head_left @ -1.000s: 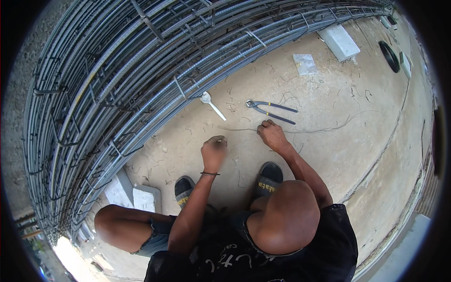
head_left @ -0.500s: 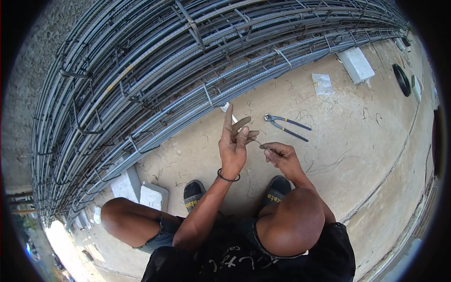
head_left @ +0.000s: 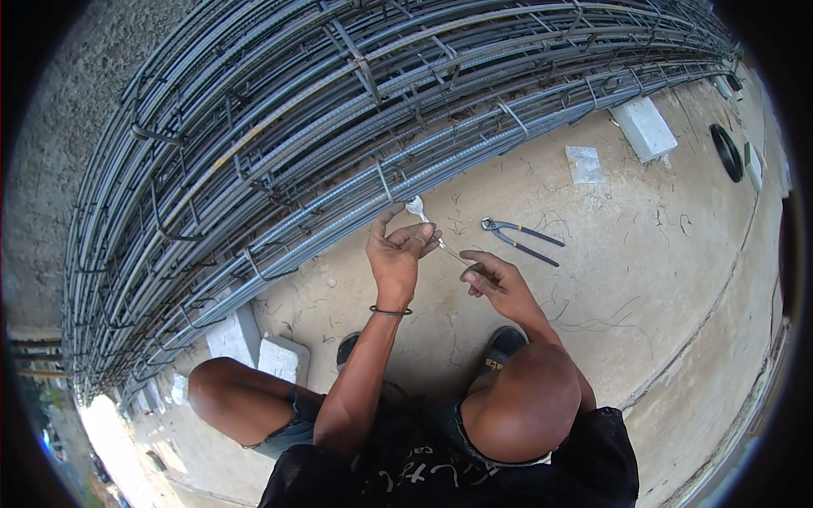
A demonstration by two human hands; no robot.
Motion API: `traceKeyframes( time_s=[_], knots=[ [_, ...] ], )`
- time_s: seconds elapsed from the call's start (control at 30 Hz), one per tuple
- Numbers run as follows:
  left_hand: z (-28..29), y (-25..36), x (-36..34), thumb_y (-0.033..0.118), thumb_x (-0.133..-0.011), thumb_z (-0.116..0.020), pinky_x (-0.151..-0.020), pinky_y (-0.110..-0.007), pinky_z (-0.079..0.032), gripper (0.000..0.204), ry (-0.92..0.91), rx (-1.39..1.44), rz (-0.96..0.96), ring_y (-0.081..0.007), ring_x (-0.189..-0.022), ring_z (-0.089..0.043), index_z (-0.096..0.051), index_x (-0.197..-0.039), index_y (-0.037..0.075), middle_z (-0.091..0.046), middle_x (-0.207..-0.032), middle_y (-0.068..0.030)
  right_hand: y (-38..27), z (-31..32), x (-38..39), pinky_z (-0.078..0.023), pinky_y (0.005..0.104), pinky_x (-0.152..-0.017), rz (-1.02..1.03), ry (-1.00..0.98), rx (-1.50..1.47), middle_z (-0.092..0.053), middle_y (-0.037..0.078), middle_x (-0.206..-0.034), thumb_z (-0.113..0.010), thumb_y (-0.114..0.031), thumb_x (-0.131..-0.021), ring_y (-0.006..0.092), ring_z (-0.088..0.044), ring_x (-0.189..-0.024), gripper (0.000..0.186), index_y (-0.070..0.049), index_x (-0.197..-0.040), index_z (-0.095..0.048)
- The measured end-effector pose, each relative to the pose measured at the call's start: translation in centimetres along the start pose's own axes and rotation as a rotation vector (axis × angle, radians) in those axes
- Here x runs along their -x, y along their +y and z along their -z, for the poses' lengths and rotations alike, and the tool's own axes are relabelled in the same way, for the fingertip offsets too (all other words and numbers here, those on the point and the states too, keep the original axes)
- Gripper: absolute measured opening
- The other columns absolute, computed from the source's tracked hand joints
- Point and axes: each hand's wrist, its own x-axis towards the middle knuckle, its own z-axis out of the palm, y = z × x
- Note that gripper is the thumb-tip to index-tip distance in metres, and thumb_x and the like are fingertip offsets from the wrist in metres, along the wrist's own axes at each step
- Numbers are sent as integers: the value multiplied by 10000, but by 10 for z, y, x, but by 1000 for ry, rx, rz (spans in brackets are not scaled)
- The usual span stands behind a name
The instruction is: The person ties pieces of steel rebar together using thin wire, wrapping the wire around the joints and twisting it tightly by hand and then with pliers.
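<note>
My left hand (head_left: 396, 258) is closed on a silver open-end wrench (head_left: 415, 207). Its forked head sticks up past my fingers, close to the nearest rebar cage (head_left: 415, 179). Just to the right, my right hand (head_left: 497, 279) pinches the end of a thin wire-like strand (head_left: 455, 253), which runs from the lower part of the wrench at my left fingers. Whether the strand is wound on the wrench is too small to tell. Beyond my right hand, pincers (head_left: 532, 233) with dark handles and yellow marks lie on the concrete floor.
Stacked rebar cages (head_left: 279, 144) with square stirrups cross the far side. Pale blocks (head_left: 284, 359) lie by my left knee, another white block (head_left: 645, 129) at far right. A clear plastic bag (head_left: 584, 164), a black ring (head_left: 734, 159) and loose wires (head_left: 597, 323) lie on the floor.
My left hand has shifted left and its spread fingers have curled round the wrench. My right hand has moved slightly left, still pinching. The view has shifted a little.
</note>
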Motion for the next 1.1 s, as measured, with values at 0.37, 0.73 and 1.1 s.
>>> traceKeyframes(
  time_s=[0.37,0.73,1.1],
  knots=[
    [38,40,-44,159,-849,-665,-697,-319,-505,250,82,-1108,-803,-212,-745,-658,-660,-1040,-2,-689,-878,-155,-20,-9,-101,-474,357,-670,332,234,590,-662,161,-917,-635,-145,-855,290,-626,-744,187,-38,-1004,-674],
    [70,59,-88,325,-943,-538,-741,-305,-483,413,-218,-933,-117,-150,-763,-607,-649,-1011,-67,-680,-823,-124,-38,-53,-134,-455,341,-735,184,11,177,-670,114,-926,-607,-137,-884,202,-599,-827,200,-1,-1017,-672],
    [44,42,-81,5,-786,-715,-674,-220,-499,185,43,-553,-180,-120,-749,-632,-638,-941,-61,-686,-843,-104,-42,-56,-134,-460,312,-722,116,-8,91,-669,102,-875,-607,-122,-879,161,-580,-781,201,11,-1016,-669]
  ],
)
